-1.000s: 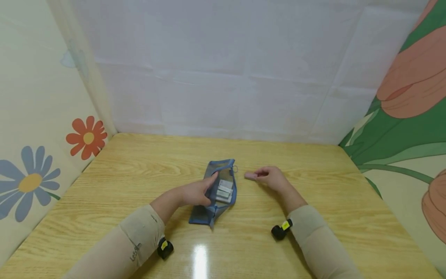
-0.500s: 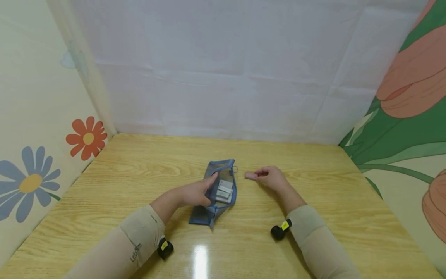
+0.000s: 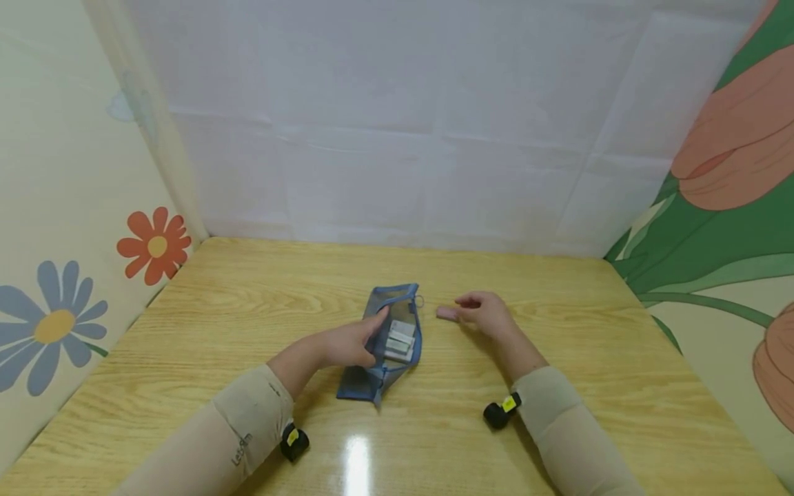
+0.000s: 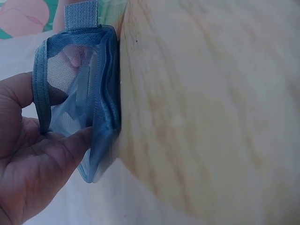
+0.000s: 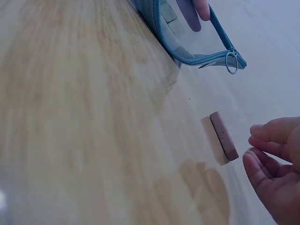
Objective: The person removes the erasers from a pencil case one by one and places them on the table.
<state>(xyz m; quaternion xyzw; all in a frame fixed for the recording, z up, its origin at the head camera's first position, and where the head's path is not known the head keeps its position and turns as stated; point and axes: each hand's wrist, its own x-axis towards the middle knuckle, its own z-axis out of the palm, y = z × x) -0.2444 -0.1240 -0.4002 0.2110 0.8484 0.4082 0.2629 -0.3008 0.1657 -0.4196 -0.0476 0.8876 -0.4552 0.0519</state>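
A blue mesh zipper pouch [image 3: 366,382] lies on the table with its zipped mouth open toward the right. My left hand [image 3: 347,344] holds the pouch by its edge; in the left wrist view the fingers reach behind the rim [image 4: 41,89] and the thumb lies against the mesh. Several small whitish blocks [image 3: 400,341] show inside. To the right of the pouch, a small pinkish-brown bar [image 5: 224,136] rests on the tabletop. My right hand [image 3: 489,315] is right beside that bar, fingers loosely bent with nothing between them; a gap separates fingertips and bar in the right wrist view.
The wooden table [image 3: 248,282] runs back to a white cloth wall [image 3: 397,138]. Flower-printed panels stand at left and right. A ring-shaped zipper pull [image 5: 232,62] hangs from the pouch's far corner.
My right fingers have let go of the pinkish-brown bar and drawn slightly away to the right. The bar stays on the table; the left hand and pouch have not visibly moved.
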